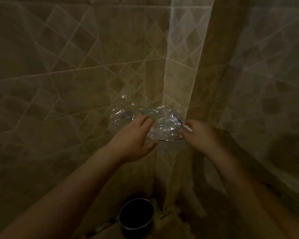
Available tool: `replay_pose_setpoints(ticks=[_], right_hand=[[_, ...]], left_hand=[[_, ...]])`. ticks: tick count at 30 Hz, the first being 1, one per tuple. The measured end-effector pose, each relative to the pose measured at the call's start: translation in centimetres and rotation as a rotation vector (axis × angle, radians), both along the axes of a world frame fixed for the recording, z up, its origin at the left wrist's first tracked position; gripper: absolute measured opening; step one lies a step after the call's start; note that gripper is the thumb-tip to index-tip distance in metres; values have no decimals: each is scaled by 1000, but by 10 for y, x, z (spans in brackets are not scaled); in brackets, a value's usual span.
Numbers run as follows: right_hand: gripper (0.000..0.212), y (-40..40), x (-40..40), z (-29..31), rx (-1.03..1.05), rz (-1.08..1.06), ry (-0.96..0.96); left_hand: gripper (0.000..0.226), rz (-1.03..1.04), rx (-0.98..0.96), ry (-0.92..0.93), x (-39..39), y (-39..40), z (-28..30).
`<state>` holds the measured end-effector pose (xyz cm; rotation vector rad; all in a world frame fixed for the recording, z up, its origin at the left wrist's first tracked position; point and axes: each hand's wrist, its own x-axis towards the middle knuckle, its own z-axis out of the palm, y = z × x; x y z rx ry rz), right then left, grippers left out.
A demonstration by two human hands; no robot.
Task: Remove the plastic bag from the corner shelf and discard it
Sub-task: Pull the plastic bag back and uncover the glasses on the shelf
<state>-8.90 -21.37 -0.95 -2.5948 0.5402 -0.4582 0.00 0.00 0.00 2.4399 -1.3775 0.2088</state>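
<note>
A crumpled clear plastic bag (160,121) lies on a small corner shelf whose thin metal rim (169,140) shows below it, where two tiled walls meet. My left hand (135,140) is at the bag's left side, fingers spread and touching the plastic, thumb under the shelf's edge. My right hand (198,133) is at the bag's right end, with fingers pinched on a corner of the plastic. Most of the shelf is hidden under the bag.
A dark round bucket (136,215) stands on the floor directly below the shelf. Beige patterned tiled walls (76,75) close in on the left and right. The light is dim.
</note>
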Motion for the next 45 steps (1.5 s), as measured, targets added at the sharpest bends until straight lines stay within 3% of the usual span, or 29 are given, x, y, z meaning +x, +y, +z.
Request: replay_pose_setpoints(ticks=[7, 11, 16, 28, 30, 32, 34, 37, 39, 45], right_hand=[[46, -4, 58, -14, 52, 7, 172], [29, -5, 78, -23, 11, -55, 164], [15, -17, 63, -20, 371, -82, -112], [41, -37, 15, 4, 781, 2, -628], [28, -39, 13, 4, 792, -29, -539], [9, -40, 14, 4, 673, -91, -321], [40, -38, 20, 7, 720, -80, -133], [38, -31, 37, 10, 665, 1, 62], [23, -28, 44, 8, 684, 47, -51], [17, -27, 19, -14, 900, 193, -384]], left_hand=[[85, 17, 117, 50, 44, -21, -37], [89, -16, 57, 99, 57, -16, -52], [90, -46, 7, 121, 66, -11, -59], [99, 82, 99, 71, 63, -12, -59], [99, 96, 105, 79, 62, -12, -60], [98, 109, 112, 74, 61, -12, -60], [94, 107, 110, 46, 62, -12, -60], [84, 76, 160, -9, 63, -10, -59], [88, 83, 211, -10, 63, -7, -58], [97, 43, 100, 89, 62, -2, -49]])
